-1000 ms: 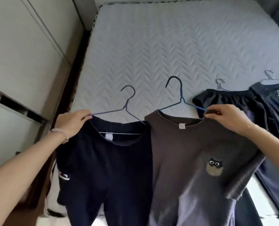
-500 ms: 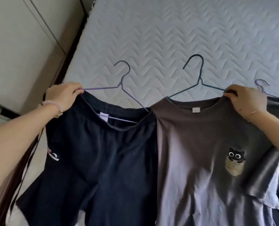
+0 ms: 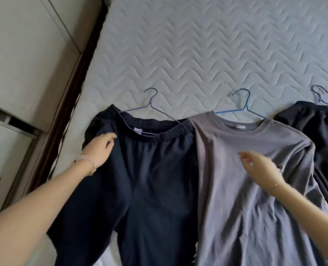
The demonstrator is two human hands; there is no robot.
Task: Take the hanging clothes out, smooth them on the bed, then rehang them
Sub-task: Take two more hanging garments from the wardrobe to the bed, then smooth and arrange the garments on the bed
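Dark navy shorts (image 3: 151,181) lie flat on the white quilted mattress (image 3: 197,54), still on a purple wire hanger (image 3: 151,104). Beside them on the right lies a grey t-shirt (image 3: 236,198) on a blue wire hanger (image 3: 243,107). My left hand (image 3: 99,150) rests on the upper left of the shorts, fingers loosely bent, holding nothing. Over the chest of the t-shirt is my right hand (image 3: 259,166), fingers relaxed and holding nothing; it is blurred, and I cannot tell whether it touches the cloth.
A black garment (image 3: 316,131) on another wire hanger (image 3: 319,95) lies at the right edge. A dark wooden bed frame (image 3: 71,93) runs along the mattress's left side. Pale cabinet doors (image 3: 25,64) stand beyond it on the left.
Both hands have let go of the hangers. The shorts and the t-shirt, held up before, now lie on the mattress, and my hands have moved down onto the garments.
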